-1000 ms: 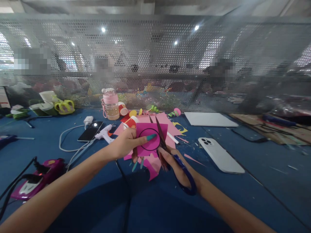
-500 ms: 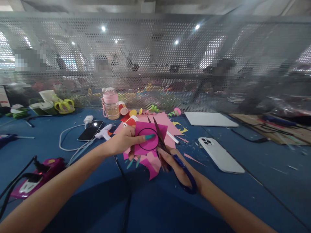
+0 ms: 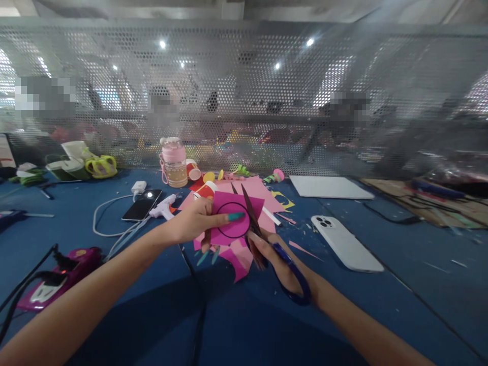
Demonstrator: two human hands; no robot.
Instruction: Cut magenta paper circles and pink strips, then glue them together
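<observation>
Pinched between the thumb and fingers of my left hand (image 3: 198, 223) is a magenta paper piece (image 3: 224, 234) with a black circle outline drawn on it. My right hand (image 3: 276, 254) grips scissors (image 3: 292, 277) with dark blades and blue handles. Their blades stand apart at the right side of the paper, one passing over its face near the circle's line and the other partly behind it. Below the held piece lies a curved magenta offcut (image 3: 237, 267) on pink paper scraps. Larger pink paper sheets (image 3: 247, 184) spread behind both hands.
A pink-lidded bottle (image 3: 174, 162), a glue gun (image 3: 163, 207), a black phone (image 3: 142, 205) and a purple power strip (image 3: 64, 277) stand to the left. At right are a white phone (image 3: 345, 243) and a white flat panel (image 3: 331, 187). A perforated metal screen (image 3: 244, 96) rises behind.
The paper's right corner has shifted very slightly right, and the scissors' handle has edged a little the same way. Both grips look the same.
</observation>
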